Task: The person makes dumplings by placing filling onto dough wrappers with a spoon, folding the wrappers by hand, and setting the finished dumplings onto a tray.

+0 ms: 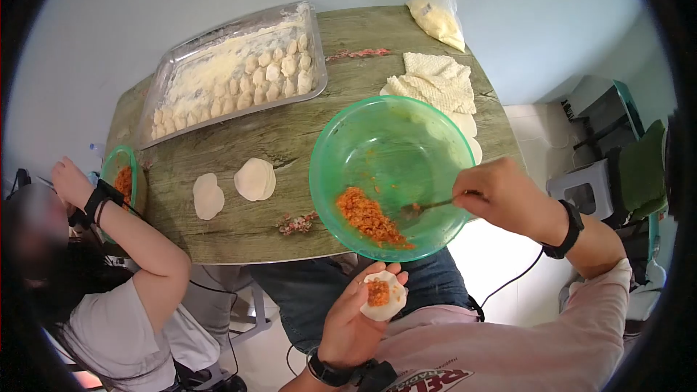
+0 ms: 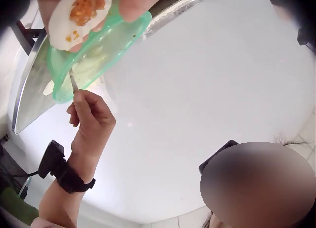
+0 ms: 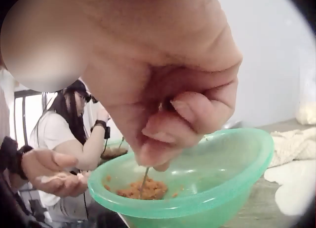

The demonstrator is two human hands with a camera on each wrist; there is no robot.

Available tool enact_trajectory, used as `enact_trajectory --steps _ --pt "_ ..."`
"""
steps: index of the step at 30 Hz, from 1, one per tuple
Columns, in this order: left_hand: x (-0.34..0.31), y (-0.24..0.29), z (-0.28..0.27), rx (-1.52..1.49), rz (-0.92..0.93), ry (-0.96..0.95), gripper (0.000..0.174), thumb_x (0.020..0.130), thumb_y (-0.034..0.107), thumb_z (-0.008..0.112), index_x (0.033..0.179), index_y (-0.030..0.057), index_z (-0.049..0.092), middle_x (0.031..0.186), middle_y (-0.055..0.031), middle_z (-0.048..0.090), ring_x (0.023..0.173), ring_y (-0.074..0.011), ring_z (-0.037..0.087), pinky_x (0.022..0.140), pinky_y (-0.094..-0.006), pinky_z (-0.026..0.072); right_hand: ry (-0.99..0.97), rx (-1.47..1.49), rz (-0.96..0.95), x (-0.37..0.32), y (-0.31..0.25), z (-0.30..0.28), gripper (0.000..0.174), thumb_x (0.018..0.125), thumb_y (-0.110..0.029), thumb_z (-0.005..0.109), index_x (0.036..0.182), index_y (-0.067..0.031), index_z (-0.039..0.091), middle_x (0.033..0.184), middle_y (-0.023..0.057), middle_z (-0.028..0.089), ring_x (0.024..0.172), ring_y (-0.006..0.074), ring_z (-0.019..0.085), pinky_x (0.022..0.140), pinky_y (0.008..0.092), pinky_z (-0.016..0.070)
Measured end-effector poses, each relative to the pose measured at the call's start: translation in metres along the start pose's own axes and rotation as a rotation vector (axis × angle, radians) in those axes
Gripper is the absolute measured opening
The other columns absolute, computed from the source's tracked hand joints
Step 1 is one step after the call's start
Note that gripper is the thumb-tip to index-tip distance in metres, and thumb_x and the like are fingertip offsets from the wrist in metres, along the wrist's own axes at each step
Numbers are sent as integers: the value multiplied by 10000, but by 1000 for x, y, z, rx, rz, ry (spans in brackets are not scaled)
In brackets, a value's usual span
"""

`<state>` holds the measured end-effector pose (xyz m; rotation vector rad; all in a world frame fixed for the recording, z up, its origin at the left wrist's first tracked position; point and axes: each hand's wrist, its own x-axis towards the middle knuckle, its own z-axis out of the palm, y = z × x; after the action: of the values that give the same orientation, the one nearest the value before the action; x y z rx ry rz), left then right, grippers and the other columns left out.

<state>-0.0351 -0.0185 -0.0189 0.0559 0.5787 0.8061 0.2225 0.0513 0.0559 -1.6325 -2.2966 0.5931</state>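
crumbly orange filling [image 2: 88, 8] on thin round dough [image 2: 59, 26]

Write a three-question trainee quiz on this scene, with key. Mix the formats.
1. Short answer: Which of the camera wearer's hands grips the utensil?

2. True or false: The wrapper on the wearer's left hand carries filling.

3. Multiple choice: Where are the rows of dumplings?
a) In the green bowl
b) In the clear tray
c) Under the cloth

Key: 1. The right hand. 2. True. 3. b.
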Motion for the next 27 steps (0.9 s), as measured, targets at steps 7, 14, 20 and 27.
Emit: enact_trajectory --steps 7,14,20,27 --pt "1 -2 11 11 -9 30 432 934 179 471 1311 -8 373 1355 -197 419 1283 -329 390 1048 -422 354 -17 254 70 -17 0 1 34 769 -75 618 770 -47 599 658 137 583 603 324 583 533 380 447" --pt "8 -7 13 -1 -38 33 407 950 162 440 1314 -9 377 1363 -193 412 1279 -323 393 1047 -426 353 160 278 -64 -37 -8 -23 81 779 -77 671 798 -47 598 694 103 587 616 298 576 534 372 434" --pt "10 -10 13 18 -27 37 400 955 168 434 1314 -1 385 1360 -189 421 1278 -316 398 1051 -417 348 143 279 -141 -35 9 -1 127 741 -52 690 839 -50 610 710 101 579 629 303 564 534 365 426" --pt "10 -11 18 33 -12 46 402 955 170 436 1317 1 385 1360 -189 426 1282 -313 398 1054 -410 343 376 165 -100 -35 12 -15 146 728 -57 693 863 -44 637 669 77 531 579 257 522 499 348 395"
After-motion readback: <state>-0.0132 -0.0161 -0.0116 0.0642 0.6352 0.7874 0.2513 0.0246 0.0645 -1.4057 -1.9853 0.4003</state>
